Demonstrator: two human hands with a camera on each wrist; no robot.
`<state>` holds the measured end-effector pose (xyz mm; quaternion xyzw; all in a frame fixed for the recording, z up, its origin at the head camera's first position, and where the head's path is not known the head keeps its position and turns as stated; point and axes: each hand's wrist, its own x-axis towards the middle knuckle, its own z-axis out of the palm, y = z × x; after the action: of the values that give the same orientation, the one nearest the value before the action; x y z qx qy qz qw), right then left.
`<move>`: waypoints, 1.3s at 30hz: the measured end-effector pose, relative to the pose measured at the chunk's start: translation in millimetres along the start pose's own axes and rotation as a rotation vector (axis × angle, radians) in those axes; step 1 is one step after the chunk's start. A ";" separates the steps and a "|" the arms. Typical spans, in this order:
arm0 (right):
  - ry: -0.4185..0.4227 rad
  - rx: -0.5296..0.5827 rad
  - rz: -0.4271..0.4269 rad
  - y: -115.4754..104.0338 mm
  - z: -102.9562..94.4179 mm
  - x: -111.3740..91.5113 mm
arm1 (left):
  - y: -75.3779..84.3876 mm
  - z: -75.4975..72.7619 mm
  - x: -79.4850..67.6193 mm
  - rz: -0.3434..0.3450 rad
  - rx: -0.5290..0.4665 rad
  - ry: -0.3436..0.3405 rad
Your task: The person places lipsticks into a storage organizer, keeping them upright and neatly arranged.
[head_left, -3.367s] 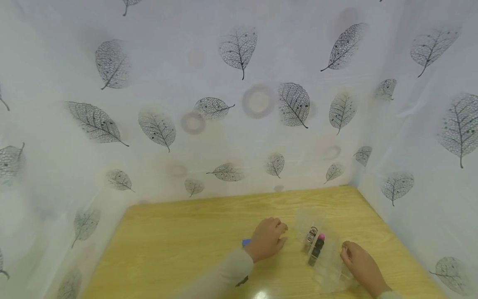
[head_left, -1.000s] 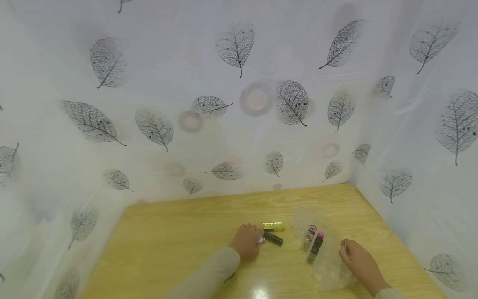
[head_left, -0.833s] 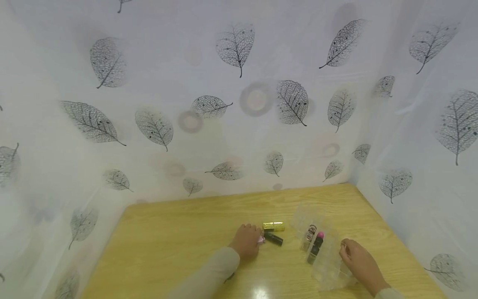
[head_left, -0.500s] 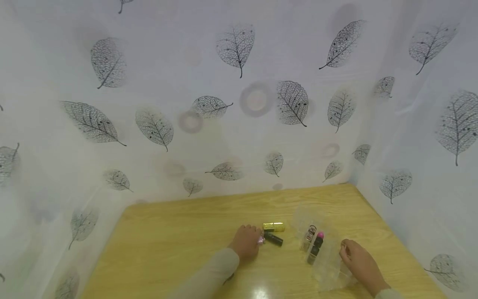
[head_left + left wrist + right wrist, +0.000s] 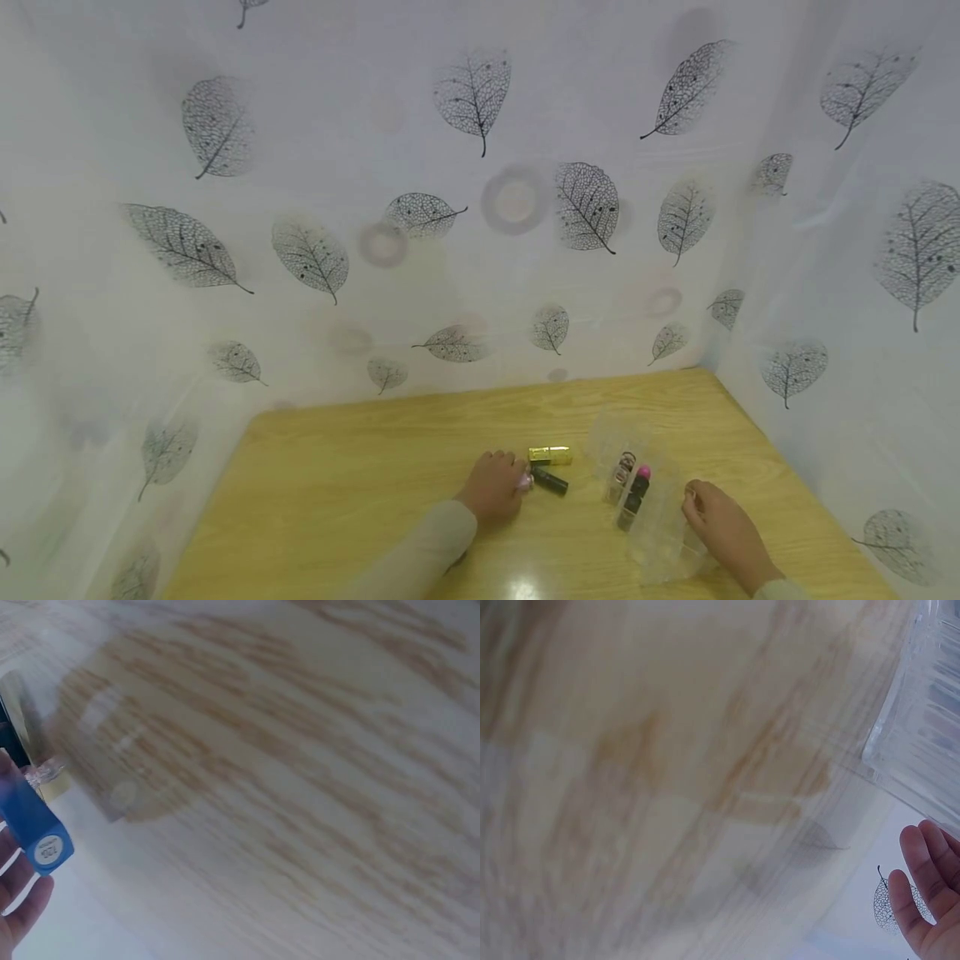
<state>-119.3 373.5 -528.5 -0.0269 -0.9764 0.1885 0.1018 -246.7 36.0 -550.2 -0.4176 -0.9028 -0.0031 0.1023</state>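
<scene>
My left hand [image 5: 491,486] is low over the table, gripping a blue lipstick tube [image 5: 34,825] with a round white label on its end, seen in the left wrist view. At its fingertips in the head view is a small pale pink item [image 5: 524,482]. Just right of them lie a black lipstick tube [image 5: 551,481] and a shiny gold tube [image 5: 550,455]. A clear plastic organizer [image 5: 663,554] stands further right, with several lipsticks in its slots, one topped bright pink [image 5: 643,472]. My right hand [image 5: 723,529] pinches its right edge between thumb and forefinger, other fingers extended.
The wooden table [image 5: 337,500] meets a pale leaf-printed sheet [image 5: 480,275] at the back and both sides. A dark item [image 5: 455,562] shows partly beneath the left sleeve [image 5: 438,533].
Since the oldest frame my left hand has drawn back left, uncovering the gold and black tubes. Over the last second it has barely shifted. The right hand stays at the organizer.
</scene>
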 end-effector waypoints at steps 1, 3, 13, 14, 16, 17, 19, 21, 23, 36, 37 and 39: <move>0.003 0.000 -0.001 -0.1 0.0 0.1 | -0.2 0.2 0.0 0.007 0.000 0.016; 0.005 0.000 0.000 -0.3 0.0 0.2 | -0.3 0.3 0.3 0.021 0.005 0.048; -0.013 0.008 0.020 -0.3 -0.6 -0.1 | 3.5 -9.9 3.2 0.095 0.063 0.214; -0.014 0.006 0.022 -0.2 -0.6 0.0 | 4.1 -11.2 3.4 0.095 0.063 0.212; -0.014 0.004 0.023 -0.1 -0.7 0.3 | 5.1 -13.1 3.6 0.091 0.064 0.198; -0.016 0.004 0.023 0.0 -0.7 0.4 | 5.7 -14.2 3.5 0.088 0.065 0.192; -0.020 0.010 0.023 0.1 -1.0 0.5 | 6.8 -16.8 3.4 0.084 0.066 0.187; -0.029 0.018 0.024 -0.1 -1.3 0.5 | 7.8 -19.1 3.1 0.081 0.069 0.188; -0.038 0.023 0.028 -0.3 -1.6 0.5 | 8.9 -21.5 2.8 0.081 0.067 0.192; -0.016 0.015 0.006 1.4 0.3 0.1 | 11.3 -21.3 5.2 0.089 0.054 0.166; -0.016 0.013 0.007 1.5 0.3 0.1 | 11.5 -21.8 5.0 0.088 0.054 0.164; -0.020 0.007 0.008 1.6 0.2 0.4 | 12.1 -22.4 4.8 0.086 0.057 0.165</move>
<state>-119.8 375.0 -529.2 -0.0285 -0.9766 0.1928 0.0912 -236.5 45.5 -528.3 -0.4513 -0.8723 -0.0073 0.1882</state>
